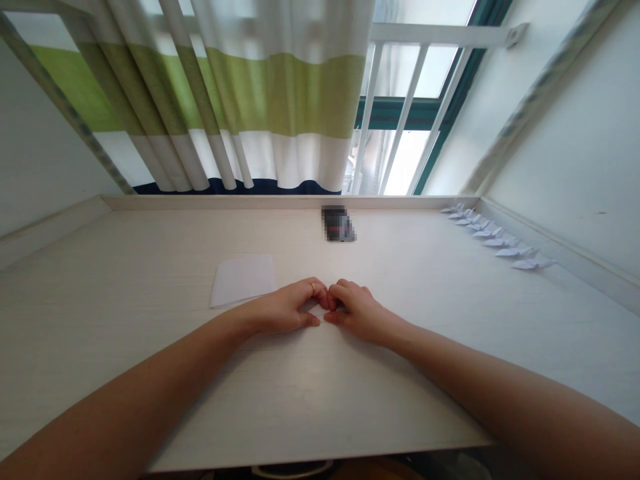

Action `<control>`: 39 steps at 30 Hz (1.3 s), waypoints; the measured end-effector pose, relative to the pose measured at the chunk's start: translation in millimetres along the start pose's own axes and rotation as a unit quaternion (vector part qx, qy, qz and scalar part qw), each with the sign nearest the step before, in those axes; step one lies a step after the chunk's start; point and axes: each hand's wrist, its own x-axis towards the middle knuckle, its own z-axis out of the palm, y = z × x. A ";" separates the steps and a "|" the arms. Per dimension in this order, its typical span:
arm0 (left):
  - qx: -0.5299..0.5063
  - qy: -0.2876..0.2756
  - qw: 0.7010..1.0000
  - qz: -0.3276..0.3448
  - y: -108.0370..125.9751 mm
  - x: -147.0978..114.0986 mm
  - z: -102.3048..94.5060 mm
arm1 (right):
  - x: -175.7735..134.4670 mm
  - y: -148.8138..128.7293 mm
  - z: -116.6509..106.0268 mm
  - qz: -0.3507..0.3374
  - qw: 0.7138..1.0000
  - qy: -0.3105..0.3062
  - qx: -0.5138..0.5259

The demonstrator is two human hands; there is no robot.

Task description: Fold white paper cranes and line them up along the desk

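Observation:
My left hand and my right hand meet above the middle of the white table, fingertips nearly touching. Between them a small piece of white paper shows, mostly hidden by the curled fingers; how it is folded I cannot make out. Both hands are closed on it, thumbs toward me and fingers on the far side. A ring sits on a finger of the left hand. Just beyond the left wrist lies a stack of white paper sheets.
Folded white paper cranes, several of them, stand in a row along the right wall. A blurred dark object lies near the back edge of the table. Behind are a green-and-white curtain and a white window railing.

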 end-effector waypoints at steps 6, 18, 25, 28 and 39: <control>0.001 -0.001 1.000 0.001 -1.6 -1.3 -0.2 | -1.4 9.2 -6.1 -0.025 0.998 -0.017 0.063; 0.007 0.119 0.993 -0.002 -7.0 -6.1 10.6 | -13.0 23.1 -15.1 -0.139 0.988 -0.009 0.071; 0.222 0.177 0.956 0.078 0.0 -7.5 15.1 | -29.4 -0.7 -8.3 -0.137 0.987 -0.012 -0.082; 0.287 0.157 0.943 0.065 4.8 -9.1 19.9 | -33.8 -5.1 -5.9 -0.122 0.989 -0.024 -0.074; 0.294 0.116 0.944 0.096 6.1 -11.9 17.2 | -17.0 12.6 -11.0 -0.131 0.987 0.050 0.078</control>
